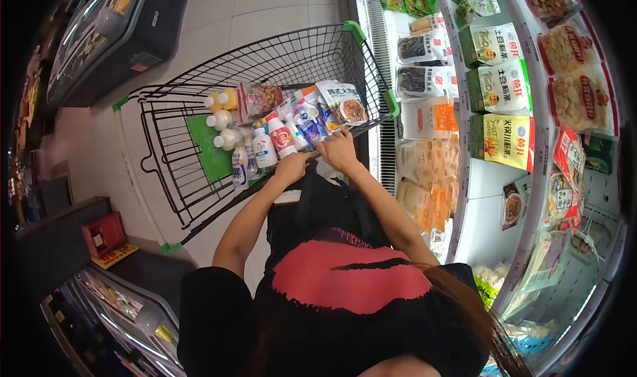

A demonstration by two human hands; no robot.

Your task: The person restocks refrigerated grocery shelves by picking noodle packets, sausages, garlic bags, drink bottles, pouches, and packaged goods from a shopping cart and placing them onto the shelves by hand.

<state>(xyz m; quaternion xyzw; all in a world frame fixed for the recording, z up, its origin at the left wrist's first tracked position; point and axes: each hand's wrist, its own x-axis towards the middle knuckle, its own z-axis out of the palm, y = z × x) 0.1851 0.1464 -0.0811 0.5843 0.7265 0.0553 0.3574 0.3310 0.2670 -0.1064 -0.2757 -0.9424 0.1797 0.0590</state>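
Note:
A black wire shopping cart [265, 44] with green corner pieces stands sideways in front of me. My left hand [292, 169] is closed at its near side rim, fingers partly hidden. Just to the right, my right hand [339, 151] is closed on the same rim. Inside the cart, close to both hands, lie a red and white bottle [281, 138], a white bottle [263, 149], a blue packet [308, 122] and a white pouch with a food picture [342, 104]. A red-edged bag [260, 100] and yellow-capped bottles [227, 99] lie farther back.
To the right, a refrigerated shelf holds white and green pouches [499, 86], a yellow pouch [502, 141], orange-labelled packs [430, 118] and red bags [582, 98]. Dark freezer cases [149, 29] stand at left, with a red box [103, 235] lower down. Pale tiled floor [215, 5] surrounds the cart.

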